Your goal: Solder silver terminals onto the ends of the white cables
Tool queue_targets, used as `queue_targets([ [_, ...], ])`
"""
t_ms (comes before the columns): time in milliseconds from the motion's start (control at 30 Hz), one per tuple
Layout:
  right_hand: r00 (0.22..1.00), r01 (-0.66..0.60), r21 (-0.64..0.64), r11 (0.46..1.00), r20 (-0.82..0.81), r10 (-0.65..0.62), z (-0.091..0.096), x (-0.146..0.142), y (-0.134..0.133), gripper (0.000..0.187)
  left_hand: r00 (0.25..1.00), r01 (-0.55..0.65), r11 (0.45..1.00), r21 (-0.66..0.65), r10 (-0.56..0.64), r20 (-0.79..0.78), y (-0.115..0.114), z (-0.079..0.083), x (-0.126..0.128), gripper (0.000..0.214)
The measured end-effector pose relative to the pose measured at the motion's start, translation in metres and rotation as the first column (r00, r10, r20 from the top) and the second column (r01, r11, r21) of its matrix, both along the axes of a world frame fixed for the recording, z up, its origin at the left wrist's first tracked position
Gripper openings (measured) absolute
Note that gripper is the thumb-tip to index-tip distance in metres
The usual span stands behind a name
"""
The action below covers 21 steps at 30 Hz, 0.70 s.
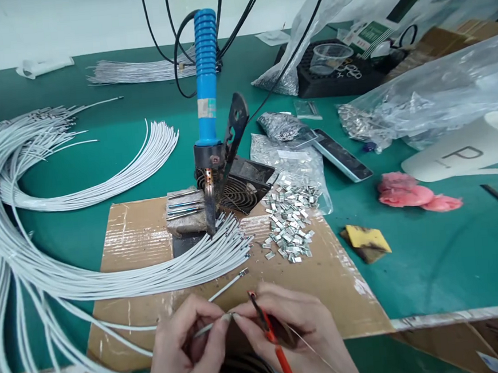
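Two bare hands meet at the bottom centre, over a cardboard sheet (141, 235) lying on a green counter (430, 252). The left hand (184, 352) pinches a thin white wire (208, 326) between thumb and forefinger. The right hand (299, 337) is closed too: its fingertips touch the same wire's end, and a red-handled tool (279, 356) is tucked in its grip.

Just beyond the hands, a fanned bundle of white wires (152, 274) lies across the cardboard. Behind it, a blue-handled soldering iron (206, 75) stands upright, tip down, beside a small black fan (240, 190). A pile of small metal terminals (289, 223) lies to the right, with a yellow sponge (367, 239) farther right.
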State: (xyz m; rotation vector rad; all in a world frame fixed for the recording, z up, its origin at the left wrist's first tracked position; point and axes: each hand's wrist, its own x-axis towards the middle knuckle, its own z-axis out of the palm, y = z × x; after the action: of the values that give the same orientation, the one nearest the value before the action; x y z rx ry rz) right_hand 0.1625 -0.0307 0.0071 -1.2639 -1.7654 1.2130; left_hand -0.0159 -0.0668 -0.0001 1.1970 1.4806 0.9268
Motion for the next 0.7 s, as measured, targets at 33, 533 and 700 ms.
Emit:
queue_targets([
  [33,0.998,-0.044,0.006,0.999,0.043,0.044,0.003,0.002,0.001,0.024,0.995,0.061,0.995,0.077,-0.055,-0.077,-0.001,-0.006,-0.001,0.024],
  [533,0.996,0.033,0.195,0.98,0.076,-0.048,0.005,-0.003,0.007,0.031,0.99,0.087,0.991,-0.106,-0.073,0.124,0.009,0.006,0.002,0.035],
  [700,0.882,0.401,0.535,0.743,-0.008,-0.471,-0.018,-0.038,-0.023,0.021,0.904,0.08,0.929,-0.361,0.085,0.418,0.018,0.014,0.001,0.054],
])
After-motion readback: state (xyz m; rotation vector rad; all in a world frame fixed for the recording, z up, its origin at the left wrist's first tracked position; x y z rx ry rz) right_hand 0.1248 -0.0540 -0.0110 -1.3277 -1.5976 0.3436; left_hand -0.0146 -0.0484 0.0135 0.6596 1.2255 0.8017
